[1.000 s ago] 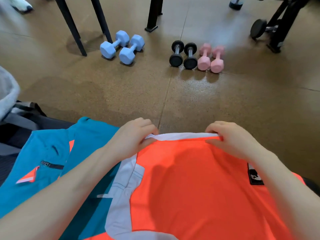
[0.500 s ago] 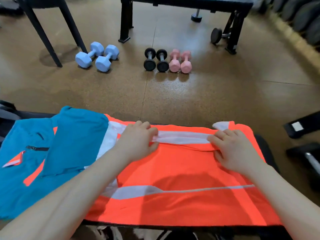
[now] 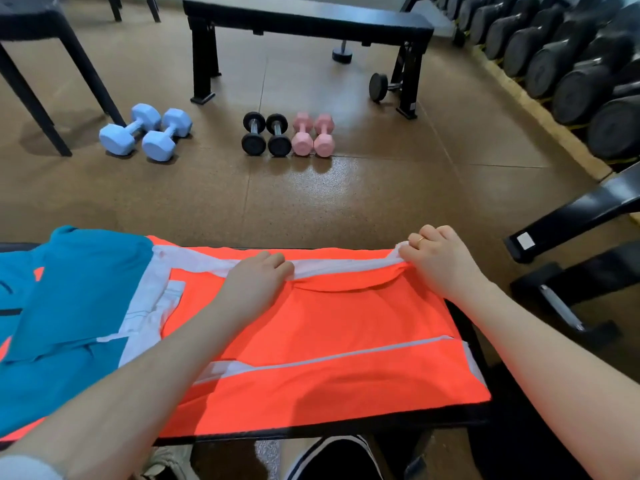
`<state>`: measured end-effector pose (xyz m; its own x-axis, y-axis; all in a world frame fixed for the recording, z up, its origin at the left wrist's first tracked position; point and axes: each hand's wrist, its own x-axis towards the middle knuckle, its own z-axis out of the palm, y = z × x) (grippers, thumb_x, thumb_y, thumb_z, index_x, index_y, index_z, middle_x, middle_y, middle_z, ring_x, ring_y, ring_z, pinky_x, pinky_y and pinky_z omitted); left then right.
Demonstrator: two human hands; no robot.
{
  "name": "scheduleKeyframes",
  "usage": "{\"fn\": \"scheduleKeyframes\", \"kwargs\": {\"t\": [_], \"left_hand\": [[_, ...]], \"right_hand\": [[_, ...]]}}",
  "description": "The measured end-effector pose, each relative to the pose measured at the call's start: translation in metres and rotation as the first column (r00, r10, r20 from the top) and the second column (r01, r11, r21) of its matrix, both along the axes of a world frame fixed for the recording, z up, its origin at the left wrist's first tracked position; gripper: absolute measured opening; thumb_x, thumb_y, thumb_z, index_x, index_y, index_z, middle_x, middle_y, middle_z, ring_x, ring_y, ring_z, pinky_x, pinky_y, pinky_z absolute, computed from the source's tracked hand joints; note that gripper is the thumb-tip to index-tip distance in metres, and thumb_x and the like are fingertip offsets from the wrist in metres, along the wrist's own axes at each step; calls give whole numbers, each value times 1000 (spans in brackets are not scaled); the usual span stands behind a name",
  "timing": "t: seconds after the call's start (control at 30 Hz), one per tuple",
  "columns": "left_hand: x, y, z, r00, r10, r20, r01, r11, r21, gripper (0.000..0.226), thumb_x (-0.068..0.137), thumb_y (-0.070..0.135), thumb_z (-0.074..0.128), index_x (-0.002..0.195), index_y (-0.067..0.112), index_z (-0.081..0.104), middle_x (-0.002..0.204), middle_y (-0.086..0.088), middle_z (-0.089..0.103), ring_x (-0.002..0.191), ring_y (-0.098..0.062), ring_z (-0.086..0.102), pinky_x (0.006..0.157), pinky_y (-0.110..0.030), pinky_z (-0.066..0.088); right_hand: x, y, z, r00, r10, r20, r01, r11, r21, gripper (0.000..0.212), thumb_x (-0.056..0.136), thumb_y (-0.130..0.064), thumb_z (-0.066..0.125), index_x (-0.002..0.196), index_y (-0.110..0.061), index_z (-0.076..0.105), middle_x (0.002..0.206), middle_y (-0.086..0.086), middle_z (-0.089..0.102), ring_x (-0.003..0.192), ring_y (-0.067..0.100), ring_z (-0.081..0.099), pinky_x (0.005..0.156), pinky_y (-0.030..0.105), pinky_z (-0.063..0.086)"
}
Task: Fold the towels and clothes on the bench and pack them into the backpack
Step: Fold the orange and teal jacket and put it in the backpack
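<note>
An orange garment (image 3: 329,334) with white trim lies spread flat across the black bench (image 3: 464,414) in front of me. My left hand (image 3: 258,282) pinches its far white-edged hem near the middle. My right hand (image 3: 440,261) grips the same hem at the far right corner and lifts it slightly off the bench. A teal garment (image 3: 65,306) with orange accents lies on the bench to the left, partly overlapping the orange one. The backpack is not in view.
On the brown floor beyond the bench lie two light-blue dumbbells (image 3: 145,135), two black dumbbells (image 3: 266,133) and two pink dumbbells (image 3: 313,135). Another black bench (image 3: 304,20) stands further back. A rack of large black dumbbells (image 3: 568,64) lines the right side.
My right hand has slid to the right along the far hem to the corner and now lifts it. The camera has tilted up, showing more of the room.
</note>
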<state>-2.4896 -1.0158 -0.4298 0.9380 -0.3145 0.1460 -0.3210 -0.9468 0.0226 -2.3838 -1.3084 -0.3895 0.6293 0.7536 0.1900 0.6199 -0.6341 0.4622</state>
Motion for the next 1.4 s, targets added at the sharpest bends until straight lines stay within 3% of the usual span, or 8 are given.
{"fn": "scheduleKeyframes", "kwargs": {"t": [0.13, 0.27, 0.5, 0.6, 0.73, 0.9, 1.07, 1.4], "left_hand": [[-9, -12, 1, 996, 25, 91, -18, 997, -72, 19, 68, 17, 39, 73, 9, 56, 66, -10, 53, 55, -27, 55, 43, -30, 43], [-18, -19, -9, 997, 50, 51, -46, 996, -83, 20, 69, 16, 39, 75, 9, 57, 65, -12, 53, 54, -29, 54, 43, -32, 42], [-29, -27, 6, 994, 105, 40, -96, 978, -185, 18, 69, 16, 36, 75, 13, 52, 67, -10, 52, 59, -29, 54, 48, -32, 42], [-32, -28, 2, 992, 101, -75, -116, 966, -232, 16, 68, 20, 32, 80, 20, 43, 73, -10, 55, 66, -30, 58, 50, -33, 44], [-38, -20, 0, 969, -7, -246, -87, 925, -369, 41, 69, 33, 35, 89, 9, 61, 87, -10, 58, 80, -26, 56, 70, -37, 47], [-40, 7, 15, 971, 241, -4, -212, 847, -487, 43, 79, 22, 30, 98, 2, 63, 97, -14, 65, 90, -17, 53, 78, -23, 36], [-24, 56, 3, 869, 484, -104, -495, 852, -170, 73, 79, 43, 20, 131, -2, 47, 142, -25, 39, 130, -42, 37, 107, -49, 28], [-46, 66, -19, 686, 672, -280, -691, 722, 38, 121, 49, 88, 4, 149, 19, 2, 156, -16, -5, 144, -28, -4, 116, -43, 0]], "right_hand": [[-36, -27, -17, 982, -114, -153, 154, 946, 284, 12, 68, -14, 46, 70, -11, 57, 59, 7, 53, 55, 28, 55, 46, 31, 42], [-64, -50, -35, 717, -152, -680, 494, 800, 341, 27, 74, -9, 52, 100, -11, 62, 102, 9, 53, 97, 26, 52, 80, 32, 45], [-40, -9, -18, 457, -95, -884, 884, 159, 440, 27, 82, -22, 67, 102, -6, 58, 89, 3, 55, 92, 23, 54, 74, 30, 38], [-36, -12, -18, 455, -239, -858, 874, 306, 378, 9, 77, -11, 60, 69, -13, 58, 72, 11, 58, 78, 30, 55, 63, 32, 36], [-42, -23, -15, 493, -437, -753, 869, 295, 398, 28, 84, -8, 48, 109, -11, 61, 119, 17, 59, 109, 38, 52, 85, 39, 43], [-76, 61, -17, 951, -88, -297, 272, 695, 665, 47, 80, -17, 40, 122, -2, 55, 132, 19, 53, 123, 39, 48, 100, 52, 39], [-107, 163, -37, 806, 235, -544, 3, 916, 400, 70, 85, -49, 16, 142, -13, 37, 153, 11, 26, 141, 30, 25, 113, 49, 19], [-71, 101, -62, 814, -94, -574, 212, 967, 143, 89, 73, -70, -8, 150, -28, 5, 158, 0, -2, 146, 20, 1, 117, 39, -1]]}}
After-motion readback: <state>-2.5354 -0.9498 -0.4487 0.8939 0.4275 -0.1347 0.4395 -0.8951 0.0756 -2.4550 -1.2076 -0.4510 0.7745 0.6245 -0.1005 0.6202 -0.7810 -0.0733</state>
